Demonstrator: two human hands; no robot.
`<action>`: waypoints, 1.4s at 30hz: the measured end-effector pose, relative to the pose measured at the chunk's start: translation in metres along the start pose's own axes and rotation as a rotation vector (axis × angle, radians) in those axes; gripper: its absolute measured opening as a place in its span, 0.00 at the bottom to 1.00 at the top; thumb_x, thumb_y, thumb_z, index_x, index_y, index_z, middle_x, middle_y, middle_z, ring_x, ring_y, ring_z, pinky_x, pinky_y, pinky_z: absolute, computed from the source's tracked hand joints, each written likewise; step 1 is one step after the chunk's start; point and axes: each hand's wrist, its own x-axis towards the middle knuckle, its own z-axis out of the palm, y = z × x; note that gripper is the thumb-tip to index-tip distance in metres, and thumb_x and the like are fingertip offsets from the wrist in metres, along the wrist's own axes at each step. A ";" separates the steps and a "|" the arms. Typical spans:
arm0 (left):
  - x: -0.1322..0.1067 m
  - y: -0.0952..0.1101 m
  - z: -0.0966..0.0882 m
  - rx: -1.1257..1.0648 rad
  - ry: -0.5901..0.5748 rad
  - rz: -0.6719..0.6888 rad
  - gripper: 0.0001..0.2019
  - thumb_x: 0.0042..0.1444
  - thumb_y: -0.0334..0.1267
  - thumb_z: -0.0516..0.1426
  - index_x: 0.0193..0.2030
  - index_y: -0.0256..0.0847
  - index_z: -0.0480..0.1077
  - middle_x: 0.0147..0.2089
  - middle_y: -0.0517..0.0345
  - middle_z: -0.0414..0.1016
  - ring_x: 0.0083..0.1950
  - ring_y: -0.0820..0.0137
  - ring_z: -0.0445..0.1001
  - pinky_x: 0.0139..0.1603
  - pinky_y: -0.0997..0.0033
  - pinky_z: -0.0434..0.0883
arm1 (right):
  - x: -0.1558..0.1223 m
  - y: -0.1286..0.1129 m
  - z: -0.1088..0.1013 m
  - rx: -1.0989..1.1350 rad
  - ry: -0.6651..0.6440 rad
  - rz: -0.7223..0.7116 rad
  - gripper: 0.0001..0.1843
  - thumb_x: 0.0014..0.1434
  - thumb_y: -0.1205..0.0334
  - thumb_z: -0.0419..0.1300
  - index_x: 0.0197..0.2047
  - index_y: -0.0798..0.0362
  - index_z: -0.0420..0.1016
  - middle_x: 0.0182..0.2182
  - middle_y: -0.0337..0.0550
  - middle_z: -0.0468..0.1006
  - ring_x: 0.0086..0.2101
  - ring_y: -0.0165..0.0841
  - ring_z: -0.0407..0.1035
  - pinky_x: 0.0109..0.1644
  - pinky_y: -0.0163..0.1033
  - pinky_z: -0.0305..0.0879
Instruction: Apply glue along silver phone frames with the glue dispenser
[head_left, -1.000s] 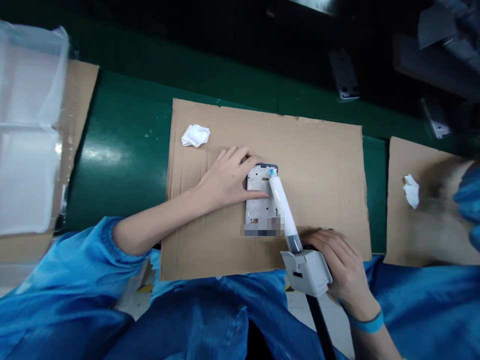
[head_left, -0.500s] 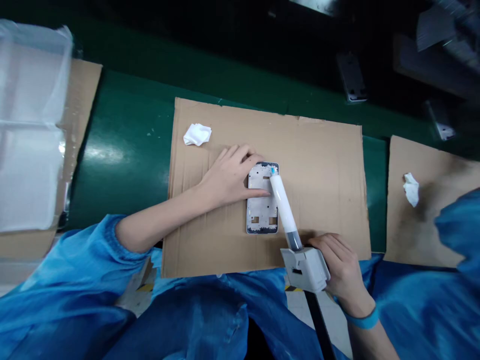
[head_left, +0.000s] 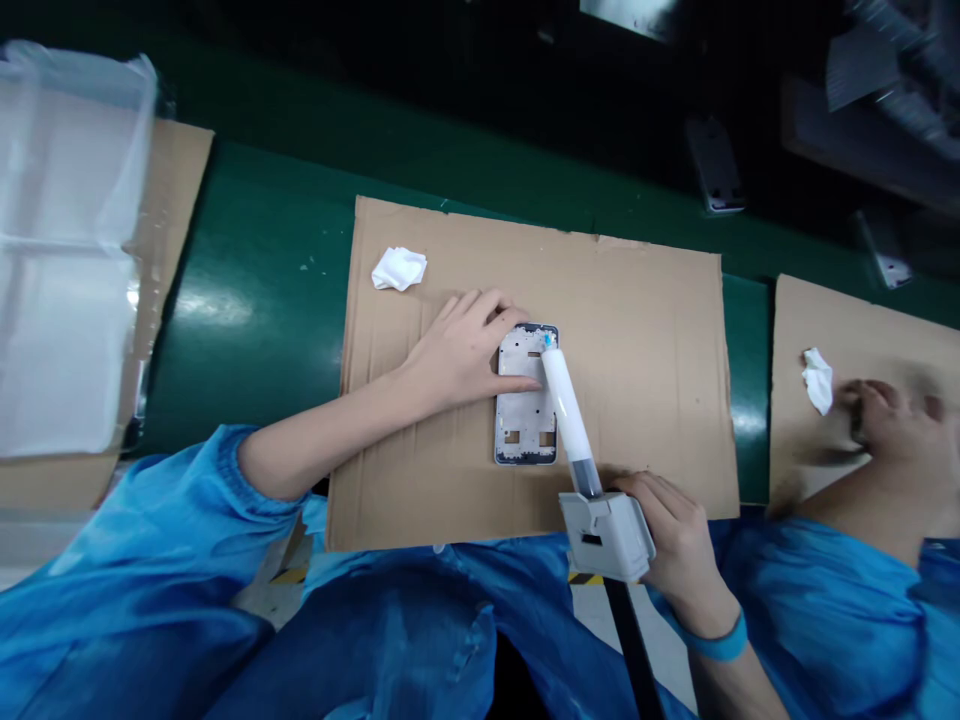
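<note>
one green workbench (head_left: 247,220) spans the view, a flat cardboard sheet (head_left: 645,330) on it before a blue-sleeved worker (head_left: 172,540). over the sheet, a white-and-grey dispenser (head_left: 571,425) slants from lower right to upper left. the right hand (head_left: 679,540) is wrapped about the dispenser's rear, much of that grip hidden from the camera. the left hand (head_left: 465,350), the nearer of the two, holds the phone frame (head_left: 525,412) against the cardboard, thumb laid across its face, fingers bent by the upper left edge. the frame lies flat near the middle of the sheet, just right of the left hand and well apart from the right hand, up and to its left; its long axis points almost straight away from the worker. a crumpled white wipe (head_left: 399,269) sits beyond the left hand. smallest, a blue tip (head_left: 549,341) appears over the frame's upper right corner; whether it touches cannot be told.
</note>
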 end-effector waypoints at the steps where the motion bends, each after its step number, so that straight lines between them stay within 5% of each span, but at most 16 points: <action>1: 0.000 0.000 0.000 -0.001 0.001 -0.002 0.38 0.71 0.69 0.71 0.75 0.44 0.78 0.68 0.40 0.80 0.67 0.44 0.77 0.71 0.43 0.73 | -0.001 0.000 0.001 0.007 -0.003 0.006 0.09 0.70 0.60 0.73 0.52 0.48 0.83 0.38 0.46 0.84 0.35 0.34 0.80 0.34 0.40 0.77; 11: 0.001 -0.002 0.002 0.001 0.012 0.009 0.40 0.71 0.72 0.70 0.74 0.42 0.78 0.67 0.38 0.80 0.65 0.44 0.77 0.70 0.43 0.74 | -0.002 -0.023 0.005 -0.053 -0.031 0.095 0.05 0.76 0.61 0.65 0.53 0.51 0.77 0.41 0.47 0.84 0.37 0.38 0.82 0.35 0.43 0.80; 29: 0.001 0.001 0.002 0.017 0.008 0.002 0.40 0.70 0.70 0.72 0.75 0.40 0.78 0.67 0.38 0.80 0.65 0.43 0.77 0.70 0.43 0.74 | -0.005 -0.023 0.009 -0.007 -0.001 0.081 0.14 0.70 0.57 0.78 0.53 0.53 0.82 0.43 0.48 0.87 0.41 0.33 0.85 0.37 0.35 0.82; 42: 0.001 0.001 0.002 0.011 0.010 0.006 0.39 0.71 0.69 0.71 0.75 0.41 0.78 0.67 0.39 0.80 0.65 0.44 0.77 0.70 0.44 0.74 | -0.015 -0.019 0.011 -0.017 -0.020 0.110 0.12 0.75 0.52 0.74 0.53 0.50 0.83 0.43 0.49 0.86 0.40 0.36 0.85 0.37 0.41 0.85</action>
